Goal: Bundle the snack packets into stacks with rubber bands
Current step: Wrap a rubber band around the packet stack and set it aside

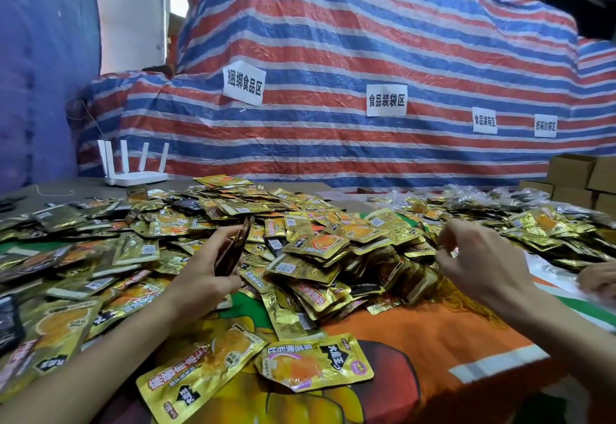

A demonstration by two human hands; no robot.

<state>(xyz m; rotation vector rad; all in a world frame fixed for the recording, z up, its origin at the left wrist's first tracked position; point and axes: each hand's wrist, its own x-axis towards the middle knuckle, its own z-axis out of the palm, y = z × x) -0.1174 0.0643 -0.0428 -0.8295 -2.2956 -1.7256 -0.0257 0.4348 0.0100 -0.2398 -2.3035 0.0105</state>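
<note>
1. My left hand (203, 270) is gripping a thin stack of packets (235, 247), holding it on edge above the heap of snack packets (316, 250).
2. My right hand (476, 257) is curling its fingers at the heap's right side; I cannot tell if they are pinching anything.
3. Yellow rubber bands (466, 307) are lying on the orange cloth (416, 340) beside this wrist.

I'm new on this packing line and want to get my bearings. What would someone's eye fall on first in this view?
The heap of shiny gold foil snack packets covering the table, and the red, white and blue striped tarpaulin with white paper signs rising behind it. In front, the left hand grips a small upright stack of packets while the right hand hovers over the heap's right side.
</note>
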